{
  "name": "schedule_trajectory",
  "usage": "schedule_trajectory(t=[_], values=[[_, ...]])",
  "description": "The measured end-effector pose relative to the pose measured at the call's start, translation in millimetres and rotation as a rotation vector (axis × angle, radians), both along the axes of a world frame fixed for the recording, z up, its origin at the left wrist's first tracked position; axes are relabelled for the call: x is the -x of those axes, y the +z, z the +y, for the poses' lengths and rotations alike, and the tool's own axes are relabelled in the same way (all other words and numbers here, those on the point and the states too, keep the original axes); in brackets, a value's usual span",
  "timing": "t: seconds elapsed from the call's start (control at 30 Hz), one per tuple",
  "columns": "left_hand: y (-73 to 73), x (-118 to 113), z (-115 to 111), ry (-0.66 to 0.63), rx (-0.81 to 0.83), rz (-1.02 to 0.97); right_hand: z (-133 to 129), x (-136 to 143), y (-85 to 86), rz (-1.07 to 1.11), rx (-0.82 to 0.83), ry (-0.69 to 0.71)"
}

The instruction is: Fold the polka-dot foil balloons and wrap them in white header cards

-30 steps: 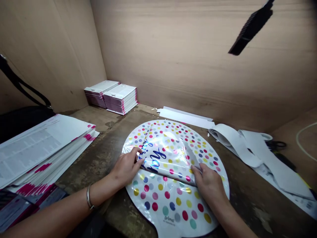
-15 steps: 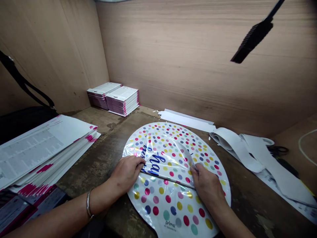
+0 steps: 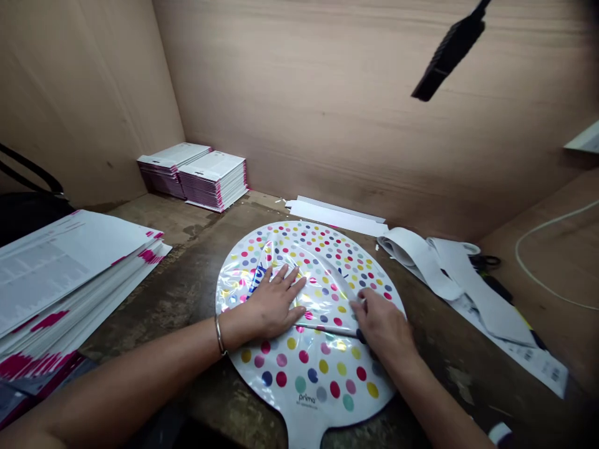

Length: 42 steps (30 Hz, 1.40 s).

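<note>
A flat, round foil balloon [image 3: 322, 380] with coloured dots lies on the table, its neck toward me. On it rests a folded dotted foil piece [image 3: 322, 290], partly covering it, with blue lettering at its left that is mostly under my hand. My left hand [image 3: 276, 305], with a metal bangle at the wrist, lies flat on the folded piece, fingers spread. At the right end of the fold, my right hand [image 3: 381, 321] has its thumb and fingers closed on the folded foil's edge.
Large printed cards [image 3: 70, 268] are stacked at the left. Two card stacks [image 3: 215, 178] stand in the back corner. White paper strips [image 3: 337, 215] lie along the back wall, and a loose label roll [image 3: 435, 268] trails at the right beside scissors [image 3: 489, 260]. A black clip-like object [image 3: 449, 56] hangs above.
My left hand has let go of the fold's left end and now lies flat, further right on the foil. My right hand stays at the fold's right end. The view has shifted slightly.
</note>
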State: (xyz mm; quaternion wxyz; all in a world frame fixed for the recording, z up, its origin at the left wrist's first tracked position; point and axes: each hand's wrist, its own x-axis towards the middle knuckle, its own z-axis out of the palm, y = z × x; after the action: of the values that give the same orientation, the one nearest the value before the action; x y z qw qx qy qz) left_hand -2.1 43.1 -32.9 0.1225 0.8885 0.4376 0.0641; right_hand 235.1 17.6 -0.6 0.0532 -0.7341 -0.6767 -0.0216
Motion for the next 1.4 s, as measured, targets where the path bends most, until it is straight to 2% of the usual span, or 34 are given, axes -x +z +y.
schedule_trajectory(t=[0.07,0.13,0.2,0.23,0.27,0.3,0.37,0.4,0.43,0.5,0.57,0.6,0.67,0.73,0.83,0.9,0.93,1.0,1.07,1.13,1.2,1.27,1.33,1.4], values=[[-1.9,1.0,-0.7,-0.004,0.004,0.007,-9.2,4.9,3.1,-0.006,-0.102,0.024],[-0.5,1.6,-1.3,-0.005,-0.001,0.020,-24.7,18.1,0.0,0.022,-0.107,0.222],[1.0,1.4,-0.9,0.003,-0.009,0.032,-40.2,28.8,-6.8,0.075,0.103,0.481],[1.3,1.2,-0.4,0.007,-0.010,0.036,-45.4,29.7,-9.6,0.092,0.207,0.505],[1.2,1.1,0.3,0.009,-0.007,0.039,-48.0,27.0,-11.1,0.094,0.280,0.443],[0.8,1.0,0.9,0.010,-0.002,0.040,-47.7,21.4,-10.8,0.077,0.322,0.322],[-0.1,0.7,1.4,0.005,0.005,0.034,-39.7,8.4,-5.1,0.014,0.287,0.083],[-0.6,0.2,0.7,0.003,0.005,0.028,-33.3,4.8,-1.0,-0.008,0.225,0.045],[-1.0,-0.7,-0.7,0.003,0.004,0.021,-26.5,4.9,2.7,-0.011,0.149,0.076],[-1.7,-3.2,-4.9,0.006,-0.003,0.008,-14.4,16.6,5.9,0.042,0.038,0.273],[-2.4,-4.3,-7.3,0.008,-0.011,0.002,-6.8,36.5,1.9,0.109,0.067,0.450],[-2.4,-2.9,-5.8,0.001,-0.009,0.001,-4.8,46.0,-2.0,0.123,0.122,0.491],[0.0,6.0,5.8,-0.003,0.013,0.013,-3.0,58.9,-9.7,0.115,0.213,0.493],[6.7,22.8,28.2,0.052,0.041,0.042,-2.7,63.0,-13.1,0.097,0.259,0.459],[22.4,48.6,62.2,0.248,0.021,0.063,-2.7,61.4,-9.5,0.092,0.316,0.415],[30.0,54.9,67.4,0.351,-0.037,0.043,-2.5,60.3,-6.5,0.097,0.336,0.398],[31.0,54.4,62.4,0.362,-0.061,0.032,-2.3,60.1,-6.0,0.099,0.339,0.396],[27.0,51.3,40.6,0.279,-0.083,0.016,-2.1,60.0,-6.9,0.100,0.330,0.401],[18.4,54.4,13.4,0.076,-0.042,0.020,-2.0,59.9,-9.1,0.101,0.318,0.410],[12.9,68.6,-6.7,0.067,0.006,0.065,-2.1,59.4,-11.0,0.108,0.311,0.416],[16.0,88.3,-13.6,0.129,0.059,0.093,-2.3,59.0,-11.6,0.122,0.313,0.420],[26.7,101.5,-8.1,0.215,0.134,-0.005,-2.5,58.8,-11.5,0.130,0.318,0.414],[38.4,100.1,6.6,0.393,0.264,-0.213,-2.4,58.9,-11.2,0.130,0.315,0.405],[44.4,85.8,27.6,0.627,0.404,-0.381,-2.0,59.1,-11.0,0.122,0.308,0.397]])
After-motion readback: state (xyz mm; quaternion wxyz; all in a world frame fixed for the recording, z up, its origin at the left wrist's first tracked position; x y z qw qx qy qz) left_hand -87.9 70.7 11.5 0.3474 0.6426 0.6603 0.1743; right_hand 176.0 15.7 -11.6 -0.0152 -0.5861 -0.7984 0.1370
